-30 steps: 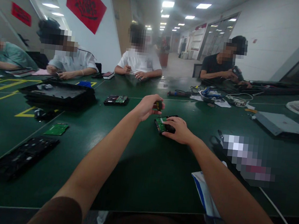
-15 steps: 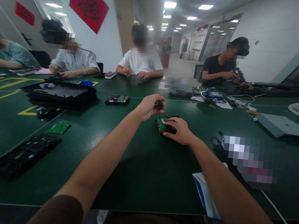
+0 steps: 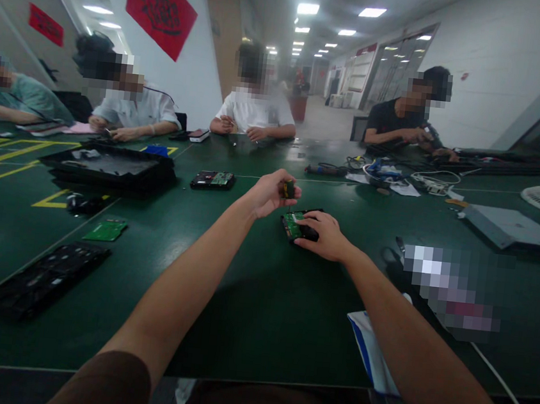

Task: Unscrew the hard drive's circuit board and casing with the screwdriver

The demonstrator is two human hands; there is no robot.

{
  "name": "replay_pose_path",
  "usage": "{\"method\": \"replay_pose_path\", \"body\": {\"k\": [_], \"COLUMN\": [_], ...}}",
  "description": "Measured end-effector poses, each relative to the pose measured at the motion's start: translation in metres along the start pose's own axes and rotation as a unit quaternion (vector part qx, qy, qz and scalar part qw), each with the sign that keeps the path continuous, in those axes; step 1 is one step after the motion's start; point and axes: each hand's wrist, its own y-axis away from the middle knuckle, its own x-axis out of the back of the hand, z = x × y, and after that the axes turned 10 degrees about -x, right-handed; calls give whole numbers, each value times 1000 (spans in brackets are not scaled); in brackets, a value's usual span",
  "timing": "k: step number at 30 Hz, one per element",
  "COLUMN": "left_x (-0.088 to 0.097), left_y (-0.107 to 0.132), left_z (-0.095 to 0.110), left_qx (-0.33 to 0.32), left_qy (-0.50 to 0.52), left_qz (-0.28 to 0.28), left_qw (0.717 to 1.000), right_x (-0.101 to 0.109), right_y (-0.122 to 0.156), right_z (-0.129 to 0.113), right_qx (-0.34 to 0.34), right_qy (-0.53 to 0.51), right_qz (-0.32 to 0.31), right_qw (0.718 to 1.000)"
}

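A hard drive (image 3: 288, 226) lies on the green table in front of me, its green circuit board facing up. My right hand (image 3: 323, 233) is closed over its right side and hides much of it. Above the drive's far left edge, my left hand (image 3: 274, 194) grips a screwdriver (image 3: 289, 190) by its dark and yellow handle. The thin shaft points down at the board; whether the tip sits in a screw is too small to tell.
Another hard drive (image 3: 212, 180) lies farther left. Nearer are a loose green circuit board (image 3: 105, 230), a black plastic frame (image 3: 44, 278) and a black tray (image 3: 109, 169). To the right are cables (image 3: 384, 170), a grey metal case (image 3: 513, 229) and a blue-white packet (image 3: 373, 348). Several people sit opposite.
My left hand has turned slightly on the screwdriver, and more yellow shows on its handle. My right hand and the hard drive have stayed in place.
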Motion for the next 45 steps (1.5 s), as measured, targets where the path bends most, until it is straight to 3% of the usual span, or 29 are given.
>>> {"method": "replay_pose_path", "body": {"k": [3,10,19,24,27,33,37,45], "left_x": [1,0,0,4,3,1,4,2], "left_y": [-2,-1,1,-2,-1,3,2,5], "left_z": [-1,2,2,3,5,9,8,6], "left_qx": [-11,-59,-35,-92,-91,3,17,1], "left_qy": [7,-90,-40,-187,-230,-110,-42,-116], "left_qz": [5,29,7,52,61,11,-3,-16], "left_qw": [1000,994,999,977,967,994,999,993], "right_x": [0,2,1,1,1,0,1,2], "right_y": [0,0,1,1,0,0,0,1], "right_z": [0,0,0,0,0,1,0,-2], "right_qx": [0,0,-2,-6,-3,-1,-4,-1], "right_qy": [1,3,2,3,2,1,-2,1], "right_qz": [1,-6,-3,-9,-5,1,0,-2], "right_qw": [1000,1000,1000,1000,1000,1000,1000,1000]}}
